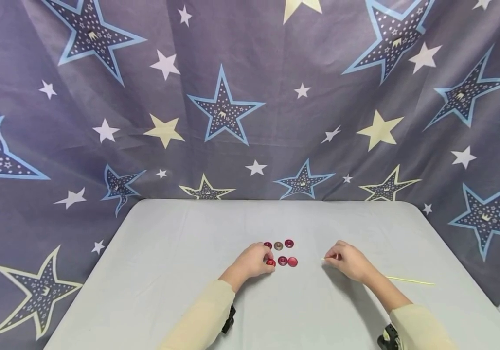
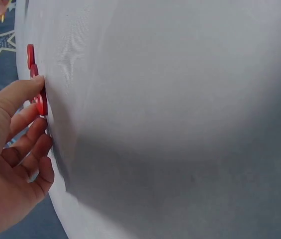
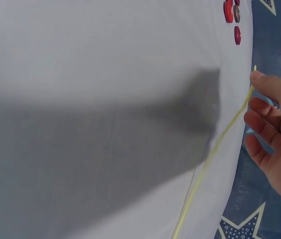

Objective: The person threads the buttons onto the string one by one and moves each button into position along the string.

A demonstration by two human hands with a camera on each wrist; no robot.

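Thumb and fingertips of my left hand [image 1: 252,260] pinch a bright red button [image 1: 271,262] at the front left of a small group, low over the tabletop. In the left wrist view this red button [image 2: 42,103] stands on edge between the thumb and a finger, while the other fingers curl loosely. Off to the right, my right hand [image 1: 349,261] pinches a thin yellow cord [image 1: 409,280] close to its end. The right wrist view shows the cord [image 3: 215,149] running from the fingertips down to the white table, its short tip poking out above the thumb.
Beside the left hand lie a dark red button [image 1: 282,261] and a plain red one [image 1: 293,262]. Behind them sit a brown button [image 1: 278,246] and dark red ones [image 1: 289,243]. A star-patterned curtain [image 1: 250,146] hangs behind the white table [image 1: 167,272].
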